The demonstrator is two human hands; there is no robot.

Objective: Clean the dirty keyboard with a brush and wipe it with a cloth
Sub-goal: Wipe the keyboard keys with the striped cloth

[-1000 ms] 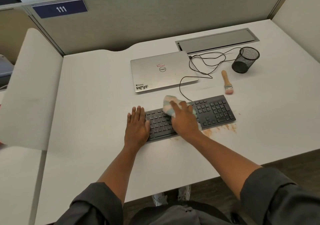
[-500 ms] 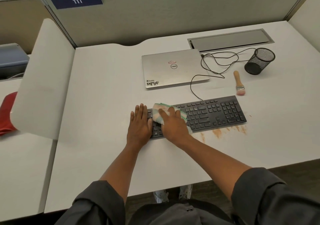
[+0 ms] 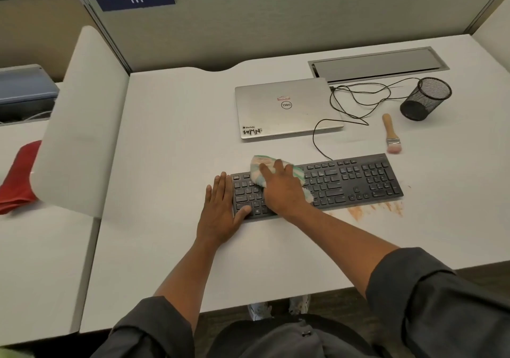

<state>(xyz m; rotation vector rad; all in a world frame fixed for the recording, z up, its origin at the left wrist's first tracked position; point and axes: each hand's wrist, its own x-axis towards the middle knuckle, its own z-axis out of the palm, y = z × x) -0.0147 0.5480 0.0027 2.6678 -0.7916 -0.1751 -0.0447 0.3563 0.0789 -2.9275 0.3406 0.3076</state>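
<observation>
At desk centre, near front edge: long flat black plastic keyboard [image 3: 317,186], lying parallel to the front edge of the white desk [image 3: 171,142].
Right hand: right hand [image 3: 281,189] spread flat, fingers pretty straight, pressing a crumpled pale cloth w/ green and peach stripes [image 3: 258,164] onto the kbd's left-middle keys; not pinching it, just palm + fingers on top.
Left hand: left hand [image 3: 220,208] flat on the desk at the kbd's left end, thumb over the front-left corner keys, bracing it. Holds nothing.
Brush: small wooden-handled brush w/ pink bristles [image 3: 390,134] lies behind the kbd's right end, apart from it, untouched.
Step, prob.: wiping w/ cloth; right half of kbd not yet under the cloth.
Risk 1: orange-brown smear [image 3: 375,210] on desk just in front of kbd's right part. If cloth overshoots the front edge it picks that up & drags it back onto keys.
Risk 2: cloth only pressed, not gripped; a fast stroke could leave it bunched or slip out.
Risk 3: thin black cable [image 3: 358,100] loops from kbd's back edge past the closed silver laptop [image 3: 287,109] toward the black mesh pen cup [image 3: 425,98]; shoving the kbd could tug it.
Risk 4: hard pressure may pop or jam keycaps.
</observation>
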